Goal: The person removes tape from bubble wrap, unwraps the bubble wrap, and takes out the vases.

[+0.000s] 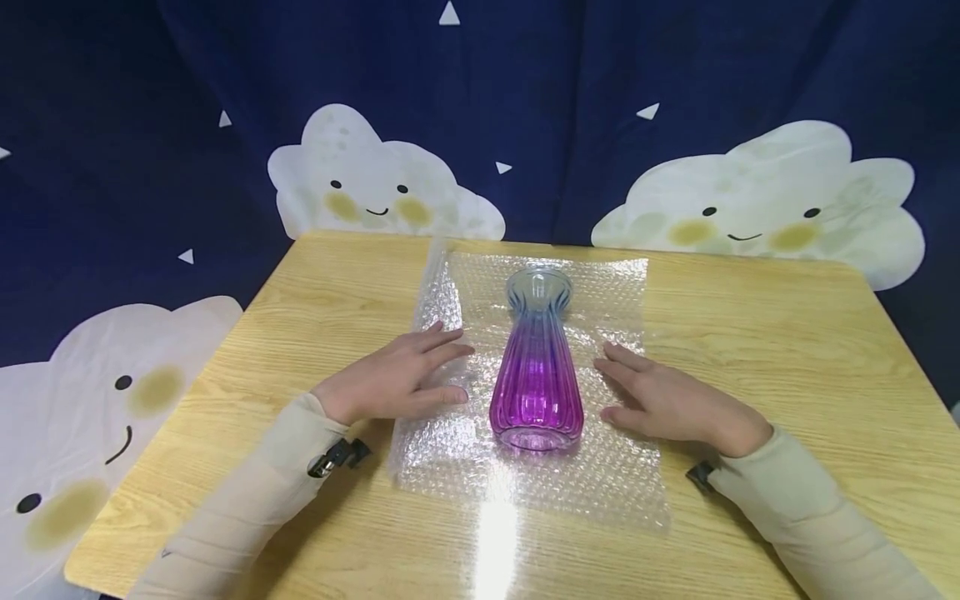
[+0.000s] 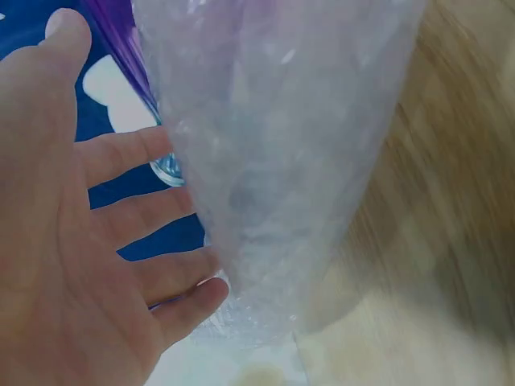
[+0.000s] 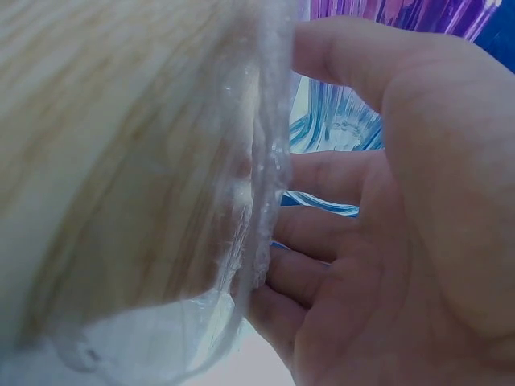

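A ribbed glass vase [image 1: 536,367], pale blue at its flared mouth and magenta toward its base, lies on its side on a sheet of bubble wrap [image 1: 465,458]. Its mouth points to the far edge of the table. On the vase's left, my left hand [image 1: 401,375] rests its spread fingertips on the bubble wrap. My right hand [image 1: 667,396] does the same on the other side, fingers extended, apart from the glass. In both wrist views the fingertips touch the clear bubble wrap [image 2: 273,161], and part of the purple and blue vase [image 3: 346,112] shows past the hands.
A light wooden table [image 1: 787,358] carries the sheet. Along its left side the bubble wrap has a raised fold [image 1: 433,287]. Behind the table hangs a dark blue curtain [image 1: 540,100] printed with smiling clouds and white triangles. Small black devices [image 1: 339,457] are strapped at both wrists.
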`<state>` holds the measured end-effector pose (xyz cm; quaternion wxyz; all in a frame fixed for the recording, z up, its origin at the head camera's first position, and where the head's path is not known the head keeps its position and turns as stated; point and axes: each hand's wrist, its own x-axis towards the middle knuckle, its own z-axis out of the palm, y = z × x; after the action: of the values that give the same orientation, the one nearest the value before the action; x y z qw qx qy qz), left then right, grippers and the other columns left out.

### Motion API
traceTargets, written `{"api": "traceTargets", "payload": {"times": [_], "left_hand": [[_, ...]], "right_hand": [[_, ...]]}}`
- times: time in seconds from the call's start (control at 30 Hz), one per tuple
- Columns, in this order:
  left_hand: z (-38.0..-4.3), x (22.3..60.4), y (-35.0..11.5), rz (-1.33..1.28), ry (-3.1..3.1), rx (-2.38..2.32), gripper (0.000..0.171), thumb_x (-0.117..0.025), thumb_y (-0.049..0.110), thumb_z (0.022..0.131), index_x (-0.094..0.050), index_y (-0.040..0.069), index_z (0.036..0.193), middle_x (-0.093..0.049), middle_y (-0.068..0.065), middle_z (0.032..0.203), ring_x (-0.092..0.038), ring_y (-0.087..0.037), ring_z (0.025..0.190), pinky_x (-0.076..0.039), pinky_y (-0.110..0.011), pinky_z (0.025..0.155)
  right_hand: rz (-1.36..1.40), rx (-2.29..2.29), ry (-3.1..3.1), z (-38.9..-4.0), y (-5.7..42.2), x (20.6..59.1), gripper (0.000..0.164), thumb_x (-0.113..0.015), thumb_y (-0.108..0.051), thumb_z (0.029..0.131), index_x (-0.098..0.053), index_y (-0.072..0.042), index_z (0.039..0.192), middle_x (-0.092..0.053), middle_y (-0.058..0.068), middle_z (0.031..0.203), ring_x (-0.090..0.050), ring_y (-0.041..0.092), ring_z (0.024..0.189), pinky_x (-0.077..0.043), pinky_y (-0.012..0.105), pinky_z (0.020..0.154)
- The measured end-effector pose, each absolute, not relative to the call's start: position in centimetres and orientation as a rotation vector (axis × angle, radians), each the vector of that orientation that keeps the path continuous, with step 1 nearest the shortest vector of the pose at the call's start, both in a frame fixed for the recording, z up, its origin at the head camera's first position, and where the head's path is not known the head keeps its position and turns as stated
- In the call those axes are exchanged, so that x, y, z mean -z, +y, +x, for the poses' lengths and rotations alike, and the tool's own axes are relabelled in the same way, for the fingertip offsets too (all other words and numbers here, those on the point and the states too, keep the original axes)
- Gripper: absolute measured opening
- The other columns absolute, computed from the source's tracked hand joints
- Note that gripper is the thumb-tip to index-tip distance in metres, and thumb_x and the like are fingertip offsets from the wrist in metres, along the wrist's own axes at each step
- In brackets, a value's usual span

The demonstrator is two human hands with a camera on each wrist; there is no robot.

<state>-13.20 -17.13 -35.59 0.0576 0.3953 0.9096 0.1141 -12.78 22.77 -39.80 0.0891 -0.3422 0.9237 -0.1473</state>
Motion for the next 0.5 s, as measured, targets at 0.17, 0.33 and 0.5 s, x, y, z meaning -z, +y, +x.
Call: {"api": "traceTargets", "payload": {"times": [0.17, 0.33, 0.5], "left_hand": [[-13.6, 35.5, -17.9, 1.196, 2.781, -0.285, 0.063, -0.056, 0.051, 0.103, -0.055, 0.007, 0.149, -0.053, -0.022, 0.155, -0.038, -0.05, 0.151, -0.029, -0.061, 0.127], [-13.7, 35.4, -18.4, 1.148, 2.809, -0.256, 0.063, -0.059, 0.052, 0.101, -0.059, 0.007, 0.145, -0.058, -0.019, 0.151, -0.032, -0.05, 0.154, -0.025, -0.06, 0.13], [-13.9, 35.1, -18.5, 1.146, 2.828, -0.223, 0.06, -0.057, 0.05, 0.103, -0.061, 0.004, 0.142, -0.062, -0.02, 0.146, -0.036, -0.05, 0.152, -0.03, -0.061, 0.127]], "right_hand": [[-1.017, 0.442, 2.745, -12.8, 22.7, 39.8, 0.073, -0.066, -0.041, 0.1, -0.044, 0.003, 0.154, -0.032, 0.032, 0.164, -0.046, 0.051, 0.144, -0.044, 0.06, 0.116], [-1.02, 0.443, 2.743, -12.9, 22.7, 39.9, 0.073, -0.066, -0.04, 0.099, -0.044, 0.003, 0.154, -0.033, 0.032, 0.163, -0.046, 0.051, 0.144, -0.044, 0.06, 0.116], [-1.016, 0.442, 2.744, -12.9, 22.8, 39.9, 0.073, -0.066, -0.041, 0.099, -0.044, 0.002, 0.154, -0.033, 0.032, 0.164, -0.046, 0.051, 0.144, -0.044, 0.061, 0.116]]}}
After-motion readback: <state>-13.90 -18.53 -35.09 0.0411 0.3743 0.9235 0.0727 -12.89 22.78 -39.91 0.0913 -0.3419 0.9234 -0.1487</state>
